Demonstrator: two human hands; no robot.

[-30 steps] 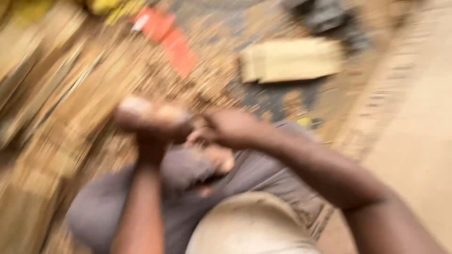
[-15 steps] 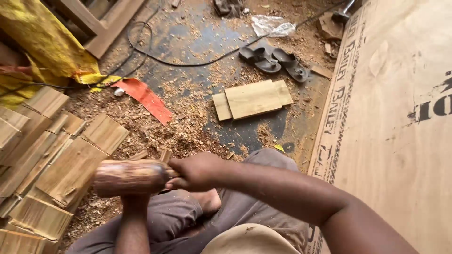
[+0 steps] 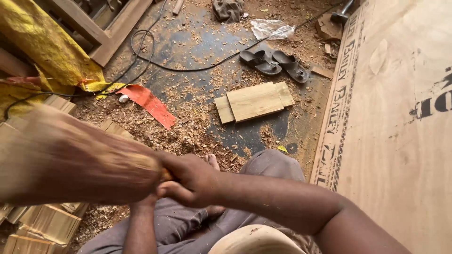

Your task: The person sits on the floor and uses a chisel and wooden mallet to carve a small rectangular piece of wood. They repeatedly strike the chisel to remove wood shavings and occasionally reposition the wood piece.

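Note:
My right hand point(image 3: 190, 181) is closed around the handle of a thick brown wooden mallet point(image 3: 80, 160). The mallet's head is smeared by motion and fills the left side of the view. My left forearm point(image 3: 141, 226) rises from below to just under my right hand. The left hand itself is hidden behind the right hand and the mallet, so what it holds cannot be seen. I sit on the floor with my grey trouser legs point(image 3: 268, 164) and a bare foot point(image 3: 212, 161) below the hands.
Stacked pale boards point(image 3: 254, 101) lie on the shavings-strewn floor ahead, with a pair of dark sandals point(image 3: 273, 63) beyond. A large plywood sheet point(image 3: 400, 117) covers the right. Cut wood blocks point(image 3: 47, 226), a red strip point(image 3: 150, 103), yellow cloth point(image 3: 52, 51) and a black cable point(image 3: 188, 68) are at left.
The mallet has swung left and nearer the camera, now much larger and blurred. My right hand stays on its handle. The view went from blurred to sharp.

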